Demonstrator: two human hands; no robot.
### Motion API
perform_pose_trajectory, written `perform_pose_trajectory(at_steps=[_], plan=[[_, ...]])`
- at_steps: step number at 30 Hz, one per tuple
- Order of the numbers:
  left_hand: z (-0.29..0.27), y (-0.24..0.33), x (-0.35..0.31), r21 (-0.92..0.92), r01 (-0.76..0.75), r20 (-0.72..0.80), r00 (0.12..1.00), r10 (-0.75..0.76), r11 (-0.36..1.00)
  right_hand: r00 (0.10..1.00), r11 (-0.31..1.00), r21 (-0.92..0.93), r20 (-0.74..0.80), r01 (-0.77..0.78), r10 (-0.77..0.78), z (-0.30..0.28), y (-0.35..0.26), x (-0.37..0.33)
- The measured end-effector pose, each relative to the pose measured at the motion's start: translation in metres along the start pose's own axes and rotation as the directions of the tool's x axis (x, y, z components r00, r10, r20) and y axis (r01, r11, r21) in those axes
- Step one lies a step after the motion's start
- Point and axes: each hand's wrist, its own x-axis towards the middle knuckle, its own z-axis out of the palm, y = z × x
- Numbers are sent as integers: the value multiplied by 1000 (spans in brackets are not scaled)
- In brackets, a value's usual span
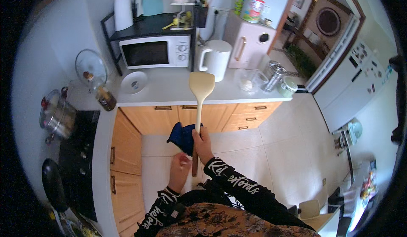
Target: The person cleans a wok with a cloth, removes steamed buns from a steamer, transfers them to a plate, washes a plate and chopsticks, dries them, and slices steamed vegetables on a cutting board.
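My right hand is closed around a spatula with a broad cream head and a brown handle end, held upright in front of me. A dark blue cloth is bunched behind and beside the shaft, against the same hand. Just below the cloth, next to the handle's lower end, is my left hand. Its fingers are bent and smeared by motion, so whether they grip anything is unclear.
Behind the spatula runs a grey counter with a white plate, white kettle and microwave. A stove with a steel pot and a black pan stands at left, a glass bottle near the corner.
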Motion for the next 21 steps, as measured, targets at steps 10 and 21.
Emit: perform_pose_trajectory(at_steps=[10, 21], plan=[[34, 34, 34, -209, 291, 295, 929, -224, 934, 996, 986, 164, -86, 20, -6, -88, -4, -7], [11, 58, 38, 432, -149, 396, 918, -38, 889, 696, 620, -488, -35, 614, -717, -117, -139, -17]])
